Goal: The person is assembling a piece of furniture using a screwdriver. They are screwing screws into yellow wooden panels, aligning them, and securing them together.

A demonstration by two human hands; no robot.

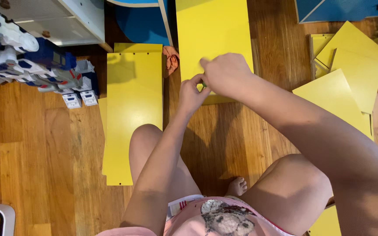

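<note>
Wooden floor (31, 153), seen from the head view, seated person's knees at the bottom. Left hand (192, 94): fingers (188, 84) pinched together on a small dark-green piece (204, 83), mostly hidden. Right hand (226, 75): fingers curled over the same piece, closed, judged to steady it at the near edge of the upper yellow panel (211, 30) directly beneath the fingertips. Long yellow panel (132, 113), one, flat, left of the fingers. Loose yellow panels (351, 74), at least three, overlapping, well right. Toy robot (31, 65), one, far left. Orange cloth (170, 59), one, between the panels.
</note>
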